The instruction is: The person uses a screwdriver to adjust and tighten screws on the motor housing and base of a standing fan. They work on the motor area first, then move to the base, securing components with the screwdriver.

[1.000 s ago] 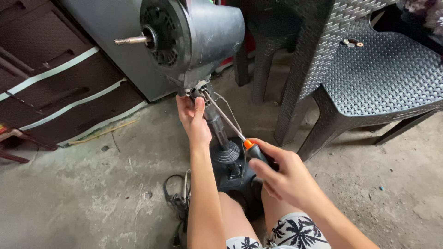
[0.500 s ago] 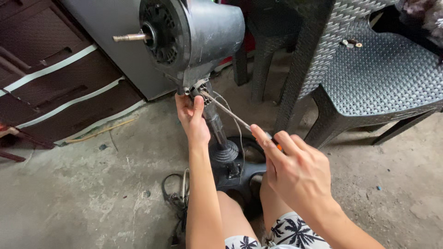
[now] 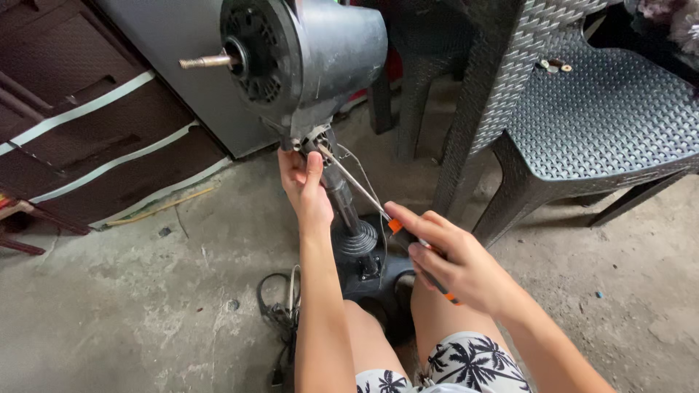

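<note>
From my head camera, my left hand (image 3: 306, 191) presses closed fingers against the neck under the fan motor (image 3: 306, 58) at upper centre, steadying it, while my right hand (image 3: 455, 266) wraps the screwdriver (image 3: 378, 211), angling its tip up into the joint.

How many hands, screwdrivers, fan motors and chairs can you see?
Hands: 2, the left hand and the right hand
Screwdriver: 1
Fan motor: 1
Grey woven chair: 1
Total: 5
</note>
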